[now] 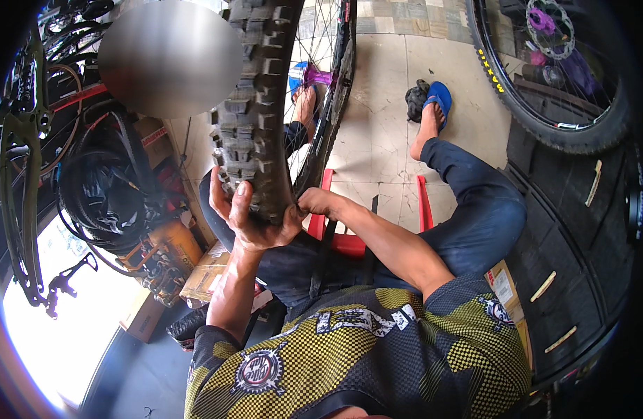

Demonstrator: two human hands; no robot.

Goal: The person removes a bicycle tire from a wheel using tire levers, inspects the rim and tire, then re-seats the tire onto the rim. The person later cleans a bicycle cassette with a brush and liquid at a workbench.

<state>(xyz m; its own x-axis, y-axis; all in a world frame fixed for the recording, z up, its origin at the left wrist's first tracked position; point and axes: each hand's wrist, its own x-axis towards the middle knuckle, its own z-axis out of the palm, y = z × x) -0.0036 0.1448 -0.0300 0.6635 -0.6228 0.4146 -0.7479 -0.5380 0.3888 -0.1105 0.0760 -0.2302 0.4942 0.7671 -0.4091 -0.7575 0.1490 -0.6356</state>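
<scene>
**While bare hands work at the wheel's near end, slips and pinches look the likeliest trouble**

Because the left hand [255,223] cups the tire [252,133] at the wheel's near end, with its fingers apart and curled against the tread, a loose hold there could let the wheel roll or tip sideways. What steadies its far end lies out of view, so that risk is hard to weigh. The right hand [323,202] is closed, its fingertips pressed in at the tire's right edge; whether they pinch the tire, the rim [328,133] or something smaller, I cannot tell. If the edge shifts suddenly, a fingertip could be nipped or scraped. A twist could also bring the spokes [314,31] against the foot showing through them.

The wheel stands between the person's legs, beyond the red frame [348,244]. Its tire is black and wide, with deep, blocky knobs that look dusty and dull. A purple hub [319,77] shows at its middle, and the dark rim carries pale smears. Whether the tire sits evenly all round cannot be seen. Well to its right is another wheel [573,136]; nearer, on that side, is a blue sandal [440,94].
</scene>
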